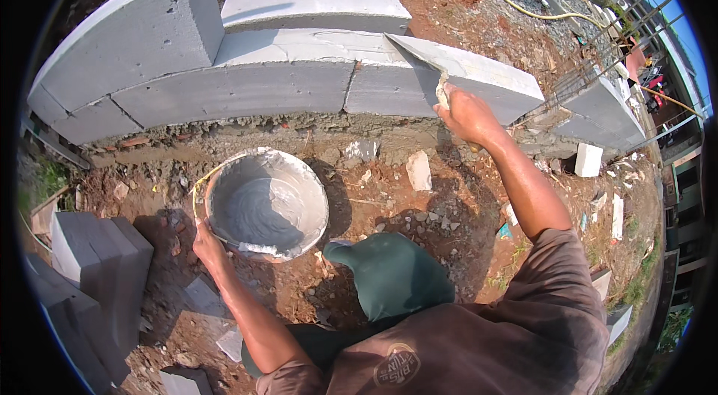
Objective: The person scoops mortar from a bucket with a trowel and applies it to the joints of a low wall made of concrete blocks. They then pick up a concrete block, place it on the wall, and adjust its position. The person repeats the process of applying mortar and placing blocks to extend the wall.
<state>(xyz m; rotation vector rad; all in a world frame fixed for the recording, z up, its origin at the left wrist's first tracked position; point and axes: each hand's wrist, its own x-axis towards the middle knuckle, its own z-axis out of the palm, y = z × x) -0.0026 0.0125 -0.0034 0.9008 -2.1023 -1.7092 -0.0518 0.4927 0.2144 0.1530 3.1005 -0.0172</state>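
Reddish soil fronts a grey block wall, at whose top the right hand clasps 1 trowel; the left hand seemingly pinches the yellow handle of 1 mortar bucket.

Your wall blocks look matt and chalky, finely pitted; your trowel looks like dull metal, caked rough near the grip; bucket rim's crusty; mortar looks smooth, wet; your shirt's matt cloth
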